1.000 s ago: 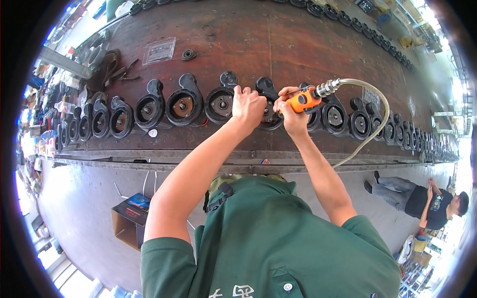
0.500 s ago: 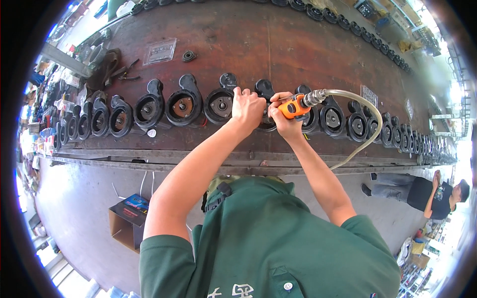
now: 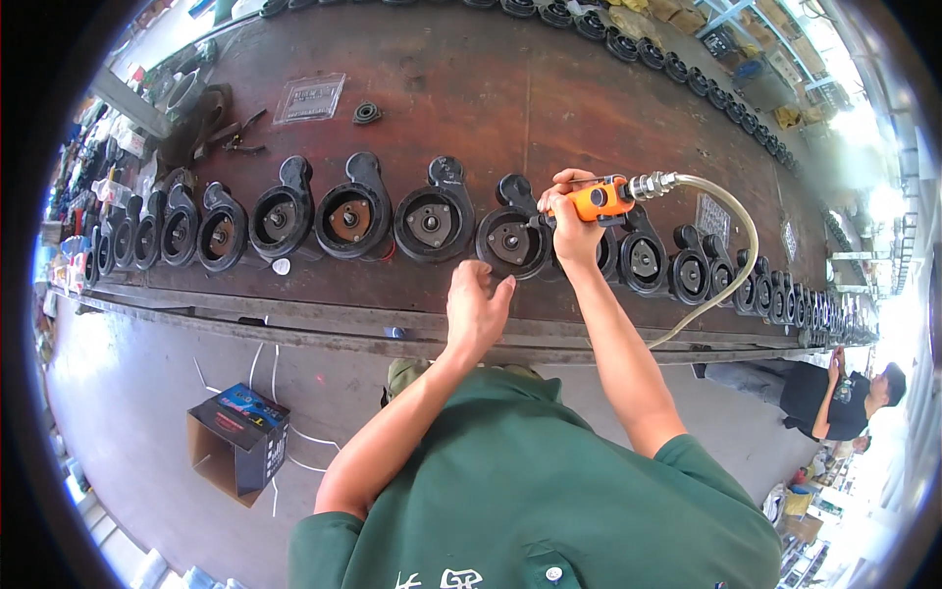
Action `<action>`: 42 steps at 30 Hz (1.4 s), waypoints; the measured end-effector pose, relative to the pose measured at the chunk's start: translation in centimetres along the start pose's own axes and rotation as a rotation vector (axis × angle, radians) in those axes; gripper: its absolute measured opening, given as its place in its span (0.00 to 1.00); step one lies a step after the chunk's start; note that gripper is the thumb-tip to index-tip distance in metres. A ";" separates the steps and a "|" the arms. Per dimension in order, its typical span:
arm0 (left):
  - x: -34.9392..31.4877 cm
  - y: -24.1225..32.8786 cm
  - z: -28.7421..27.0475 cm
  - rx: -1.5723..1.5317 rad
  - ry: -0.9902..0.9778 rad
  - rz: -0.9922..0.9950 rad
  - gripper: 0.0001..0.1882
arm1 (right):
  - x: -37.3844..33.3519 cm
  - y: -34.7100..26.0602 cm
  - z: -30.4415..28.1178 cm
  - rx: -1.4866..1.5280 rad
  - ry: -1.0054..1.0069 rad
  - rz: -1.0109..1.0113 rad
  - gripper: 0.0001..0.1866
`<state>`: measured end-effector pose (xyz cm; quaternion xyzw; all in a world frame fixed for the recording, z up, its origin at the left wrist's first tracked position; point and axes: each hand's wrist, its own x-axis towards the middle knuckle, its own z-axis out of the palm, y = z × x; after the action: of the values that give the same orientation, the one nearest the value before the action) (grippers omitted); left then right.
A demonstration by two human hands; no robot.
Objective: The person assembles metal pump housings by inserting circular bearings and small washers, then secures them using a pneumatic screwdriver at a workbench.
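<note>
My right hand (image 3: 576, 228) is wrapped round an orange air screwdriver (image 3: 602, 200). The tool lies nearly level, its bit end pointing left at the rim of a round black housing (image 3: 512, 245) with a metal plate in its middle. A pale air hose (image 3: 738, 211) runs from the tool's metal coupling and curves down to the right. Just below that housing's lower left edge is my left hand (image 3: 477, 309), thumb and fingers apart and loosely bent, with nothing visible in it. To its upper left sits another housing (image 3: 431, 226) of the same kind.
A long row of similar black housings stretches both ways along the rusty brown table (image 3: 432, 108). A black ring part (image 3: 366, 113) and a clear plate (image 3: 309, 99) lie farther back. A cardboard box (image 3: 238, 442) stands on the floor. Another person (image 3: 834, 398) is at far right.
My left hand has drawn back from the housings toward the table's front edge. My right hand has shifted slightly right with the screwdriver, which now sits flatter. The view has moved a little.
</note>
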<state>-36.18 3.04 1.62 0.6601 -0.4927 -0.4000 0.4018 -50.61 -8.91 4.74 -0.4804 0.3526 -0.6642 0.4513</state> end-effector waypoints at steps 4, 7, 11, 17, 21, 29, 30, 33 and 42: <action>1.2 -2.3 2.2 -0.262 -0.085 -0.321 0.28 | 0.4 0.4 0.3 -0.018 -0.001 -0.001 0.11; 3.1 -2.8 3.2 -0.271 -0.072 -0.344 0.29 | 0.7 0.7 0.2 -0.010 -0.010 -0.011 0.11; 4.8 -3.6 4.3 -0.342 -0.055 -0.361 0.27 | 0.7 0.3 0.6 -0.043 -0.024 0.008 0.10; 5.2 -3.8 4.8 -0.321 -0.035 -0.390 0.24 | 0.6 0.3 0.4 -0.017 -0.123 0.061 0.10; 4.9 -3.7 4.8 -0.332 0.013 -0.349 0.23 | 0.4 1.0 0.3 -0.034 -0.173 0.083 0.09; 4.6 -3.6 5.0 -0.306 0.058 -0.306 0.24 | 0.2 2.0 0.1 -0.073 -0.171 0.025 0.09; 4.6 -3.7 5.0 -0.319 0.054 -0.308 0.24 | 0.1 1.9 0.1 -0.078 -0.179 0.046 0.10; 4.7 -4.0 5.1 -0.332 0.033 -0.291 0.25 | 0.3 1.4 0.5 -0.081 -0.161 0.049 0.10; 4.8 -3.6 5.0 -0.346 0.032 -0.295 0.24 | 0.8 -0.1 1.6 -0.186 -0.161 0.020 0.11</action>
<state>-38.65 -1.63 -4.17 0.6526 -0.3084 -0.5225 0.4538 -49.16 -9.66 5.54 -0.5685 0.3801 -0.5835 0.4381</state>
